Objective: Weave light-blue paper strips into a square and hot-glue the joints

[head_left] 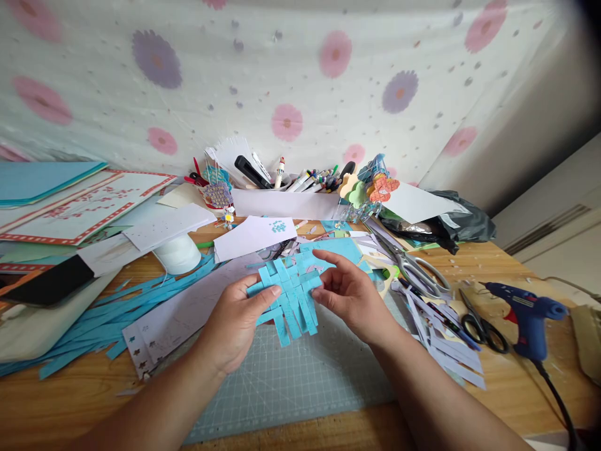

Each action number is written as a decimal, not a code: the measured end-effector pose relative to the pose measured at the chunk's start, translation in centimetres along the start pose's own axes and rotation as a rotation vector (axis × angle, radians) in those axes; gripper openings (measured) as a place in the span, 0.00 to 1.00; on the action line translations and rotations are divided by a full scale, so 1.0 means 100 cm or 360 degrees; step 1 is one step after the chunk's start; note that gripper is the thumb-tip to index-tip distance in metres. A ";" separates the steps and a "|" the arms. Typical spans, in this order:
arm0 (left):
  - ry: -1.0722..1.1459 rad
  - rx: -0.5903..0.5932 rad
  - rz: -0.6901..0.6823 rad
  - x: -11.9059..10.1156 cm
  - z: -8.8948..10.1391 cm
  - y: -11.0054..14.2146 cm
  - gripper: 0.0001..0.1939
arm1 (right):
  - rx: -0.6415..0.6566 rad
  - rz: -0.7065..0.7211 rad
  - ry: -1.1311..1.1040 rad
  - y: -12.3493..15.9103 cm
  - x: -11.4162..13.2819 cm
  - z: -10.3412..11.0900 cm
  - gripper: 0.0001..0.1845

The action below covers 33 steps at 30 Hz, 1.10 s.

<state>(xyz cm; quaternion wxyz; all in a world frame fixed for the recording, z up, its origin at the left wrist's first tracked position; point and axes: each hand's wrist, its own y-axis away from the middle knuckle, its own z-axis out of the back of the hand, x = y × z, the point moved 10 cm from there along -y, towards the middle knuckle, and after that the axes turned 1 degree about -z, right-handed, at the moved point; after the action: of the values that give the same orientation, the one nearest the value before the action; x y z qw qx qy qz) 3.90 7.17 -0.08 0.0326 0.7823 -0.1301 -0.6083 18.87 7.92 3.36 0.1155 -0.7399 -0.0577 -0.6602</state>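
Observation:
A small woven piece of blue paper strips (293,294) is held up over the grey cutting mat (282,388), its loose strip ends sticking out on all sides. My left hand (237,322) grips its left side, thumb on top and fingers underneath. At the right edge, my right hand (350,297) pinches a strip end between the thumb and a curled finger, while the index finger reaches out above it. Blue paper (338,252) lies on the table just behind the weave.
Loose blue strips (154,300) and a white thread spool (177,254) lie to the left. On the right are large scissors (417,266), black scissors (483,326), white paper strips (453,357) and a blue glue gun (528,313). Behind stands a pen box (286,203).

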 end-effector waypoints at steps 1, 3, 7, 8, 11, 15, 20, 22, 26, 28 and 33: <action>0.0008 -0.0001 -0.0006 0.000 0.000 0.000 0.25 | -0.0015 -0.0012 0.0000 0.000 0.000 0.001 0.31; 0.0021 -0.0008 -0.0015 -0.001 0.000 -0.001 0.24 | -0.0047 -0.0030 -0.0008 0.000 0.000 0.003 0.30; 0.0029 -0.0017 -0.0019 -0.002 0.001 -0.002 0.24 | -0.0089 -0.0046 -0.0035 0.000 -0.002 0.008 0.28; 0.0025 -0.0019 -0.0016 -0.001 0.001 -0.002 0.24 | -0.0095 -0.0045 -0.0038 -0.001 -0.002 0.008 0.28; 0.0035 -0.0039 -0.0010 0.000 0.003 -0.002 0.24 | -0.0132 -0.0016 -0.0086 -0.001 -0.001 0.010 0.27; 0.0194 -0.0103 -0.0063 -0.005 0.005 -0.002 0.24 | -0.0162 -0.0074 -0.0292 0.000 -0.008 0.005 0.28; 0.0317 -0.0121 -0.0086 -0.007 0.003 0.000 0.21 | -0.0005 -0.0211 -0.0244 0.002 -0.023 -0.016 0.15; 0.0310 -0.0080 -0.0072 -0.006 0.002 0.000 0.18 | -0.0002 -0.0199 -0.0227 0.002 -0.024 -0.017 0.17; 0.0188 0.0044 -0.0070 -0.014 0.005 -0.004 0.13 | 0.0003 -0.0270 -0.0162 0.001 -0.026 -0.014 0.18; 0.0070 0.0084 -0.0080 -0.020 0.008 -0.007 0.16 | 0.0072 -0.0320 -0.0092 0.002 -0.026 -0.015 0.18; -0.0247 0.0230 -0.0077 -0.021 0.009 -0.013 0.23 | 0.0321 -0.0425 0.0105 0.007 -0.036 -0.024 0.14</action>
<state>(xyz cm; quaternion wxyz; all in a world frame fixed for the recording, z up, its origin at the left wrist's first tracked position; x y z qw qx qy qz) 2.79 9.05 1.39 -0.0488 0.7360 -0.1569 -0.6567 16.29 6.94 -0.01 0.1022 -0.6882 -0.2176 -0.6845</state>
